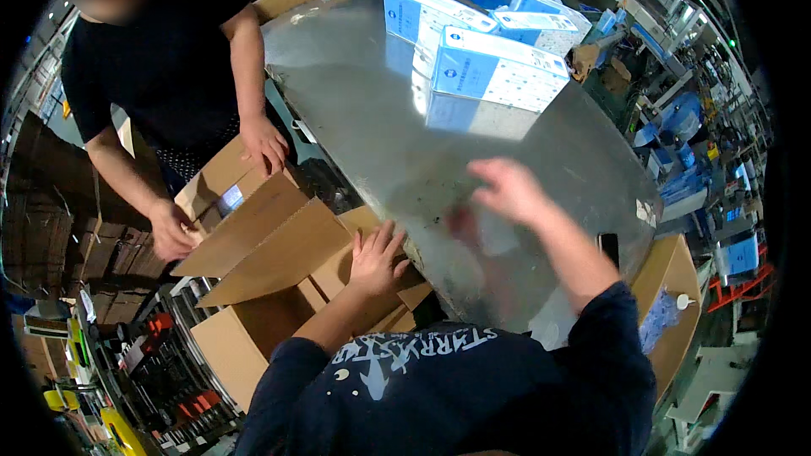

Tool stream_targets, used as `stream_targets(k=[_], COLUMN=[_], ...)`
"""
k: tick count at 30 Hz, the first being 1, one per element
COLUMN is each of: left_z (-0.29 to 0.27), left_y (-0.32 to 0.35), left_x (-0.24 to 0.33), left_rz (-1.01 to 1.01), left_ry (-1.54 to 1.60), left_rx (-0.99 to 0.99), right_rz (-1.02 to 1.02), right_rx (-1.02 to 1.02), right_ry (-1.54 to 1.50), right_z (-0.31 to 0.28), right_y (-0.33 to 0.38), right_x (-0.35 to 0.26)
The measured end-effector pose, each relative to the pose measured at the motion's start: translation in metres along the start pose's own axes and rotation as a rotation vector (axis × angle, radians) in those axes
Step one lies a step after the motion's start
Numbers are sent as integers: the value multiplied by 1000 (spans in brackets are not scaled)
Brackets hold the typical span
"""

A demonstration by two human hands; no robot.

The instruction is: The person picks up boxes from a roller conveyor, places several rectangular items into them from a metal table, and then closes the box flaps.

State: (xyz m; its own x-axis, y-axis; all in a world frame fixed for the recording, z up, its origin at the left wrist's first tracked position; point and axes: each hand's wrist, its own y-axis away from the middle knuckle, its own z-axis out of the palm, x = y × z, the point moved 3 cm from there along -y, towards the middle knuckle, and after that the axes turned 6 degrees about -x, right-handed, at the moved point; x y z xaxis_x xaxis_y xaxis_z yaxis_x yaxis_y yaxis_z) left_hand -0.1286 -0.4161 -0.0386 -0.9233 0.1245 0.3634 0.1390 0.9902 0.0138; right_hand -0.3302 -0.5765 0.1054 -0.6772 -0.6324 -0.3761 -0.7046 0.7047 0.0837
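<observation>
Cardboard box (pixel 226 359), flat-flapped, meets the empty, splayed left hand (pixel 378 262); the empty right hand (pixel 512 192) is half-curled.

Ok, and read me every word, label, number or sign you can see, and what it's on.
Person's dark shirt: large pale lettering with a fish-like shape; I won't copy out the wording.
Front blue-and-white box: a round mark and lettering on its blue part, too small to read.
Left rear blue-and-white box: small print, also unreadable.
Elsewhere, any print is too small or blurred.
</observation>
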Motion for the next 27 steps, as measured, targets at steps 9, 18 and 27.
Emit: stream_targets(k=[9,18,27], left_z=[-5,8,8], left_y=[-12,-6,-7], left_x=[-6,-10,-14], left_rz=[89,70,76], left_ry=[42,57,34], left_rx=[5,6,-29], right_rz=[412,267,298], right_rx=[28,345,186], right_ry=[539,542,481], right_z=[-121,-102,-103], right_y=[-148,-264,-266], right_x=[151,126,150])
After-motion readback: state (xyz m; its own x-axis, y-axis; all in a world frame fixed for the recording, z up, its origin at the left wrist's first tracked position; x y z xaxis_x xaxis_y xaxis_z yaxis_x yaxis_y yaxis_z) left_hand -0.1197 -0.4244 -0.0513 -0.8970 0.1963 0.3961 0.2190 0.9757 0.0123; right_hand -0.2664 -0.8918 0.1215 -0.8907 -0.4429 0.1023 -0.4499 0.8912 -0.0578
